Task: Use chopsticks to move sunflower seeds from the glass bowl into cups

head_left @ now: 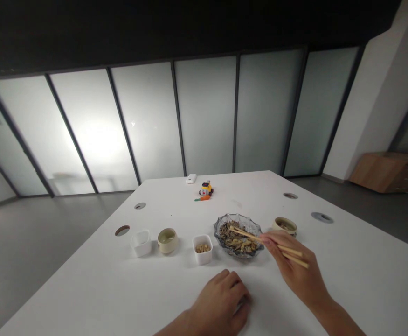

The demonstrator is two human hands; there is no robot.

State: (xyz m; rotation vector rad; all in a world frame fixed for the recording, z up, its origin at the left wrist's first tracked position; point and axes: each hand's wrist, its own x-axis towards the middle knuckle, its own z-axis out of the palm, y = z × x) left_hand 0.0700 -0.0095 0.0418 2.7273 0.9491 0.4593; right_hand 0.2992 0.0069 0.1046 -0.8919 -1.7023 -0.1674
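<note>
My right hand (294, 268) is closed around a pair of wooden chopsticks (249, 235). Their tips reach into a scalloped clear glass bowl (221, 242), among striped sunflower seeds (227, 232) and paler pieces that look like peanuts (242, 245). Whether the tips pinch anything is too small to tell. Nearer to me, my left hand (223, 298) rests on the table with curled fingers, and nothing shows in it. Just beyond it stands a small white square container (203, 260) with peanut-like pieces inside. A beige cup (287, 225), partly behind my right hand, holds something dark.
To the left are another beige cup (167, 240) and a white container (141, 243). Farther back on the white table (120, 289) lie a toy carrot (204, 198), a yellow toy vehicle (206, 188) and a white device (191, 178). Round holes (122, 230) pierce the tabletop.
</note>
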